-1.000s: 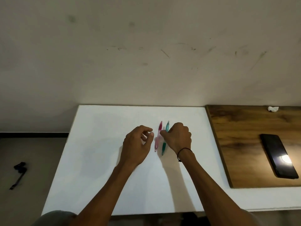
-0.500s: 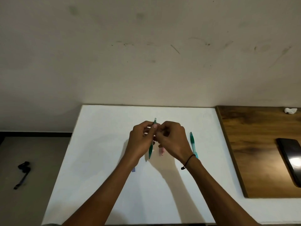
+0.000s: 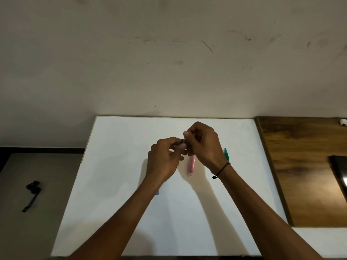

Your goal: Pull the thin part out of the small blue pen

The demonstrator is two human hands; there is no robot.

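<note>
We are pinching a small dark pen [image 3: 182, 142] between both hands above the white board [image 3: 116, 166].

Left hand [image 3: 165, 158] and right hand [image 3: 201, 145] are gripping its ends with curled fingertips; light, stiff and slick, we judge. Pink pen [image 3: 191, 165] and teal pen [image 3: 226, 154] are lying on the board beneath, with open room leftward.

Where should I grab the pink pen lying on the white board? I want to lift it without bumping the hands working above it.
Pinch the pink pen across its thicker middle barrel, coming from the near end, probably. It lies flat, pointing away from the person, and its far end is hidden under the right hand, while its near end on the white board is uncovered.
</note>
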